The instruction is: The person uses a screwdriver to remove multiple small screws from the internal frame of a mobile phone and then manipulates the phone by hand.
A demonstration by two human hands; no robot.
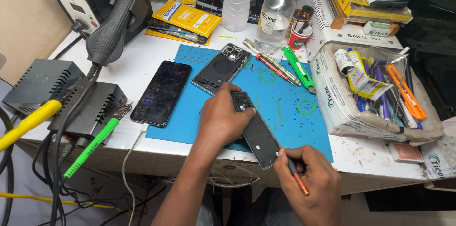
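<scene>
Blue silicone work mat (pixel 285 112) covers the middle of the white table (pixel 137 64). At the mat's near edge lies a dark phone back panel (pixel 256 133), inner side up, set diagonally with its camera-cutout end toward the far left and its lower end overhanging the table edge.

Left hand (pixel 223 121): closed over the upper end of the back panel, thumb and fingers pressing on the camera-cutout corner and holding the panel down on the mat.

Right hand (pixel 311 178): closed around a thin tool with a copper-coloured handle (pixel 299 182). The tool tip meets the lower right corner of the back panel, beside a small white spot on its inner surface. What kind of tip the tool has cannot be told.

Surrounding items:
- A phone with a dark screen (pixel 162 92) lies face up at the left edge of the mat, with a white cable (pixel 130 154) plugged into its near end.
- An open phone frame (pixel 222 67) lies on the far part of the mat, just beyond the left hand.
- A red-handled screwdriver (pixel 275 68) and a green cutter (pixel 299 68) lie side by side on the mat's far right.
- A clear liquid bottle (pixel 275 14) stands behind them.
- A grey hot-air handle (pixel 116 21) rests at the left.
- A white tray of pens and tools (pixel 332 107) sits at the right.
</scene>
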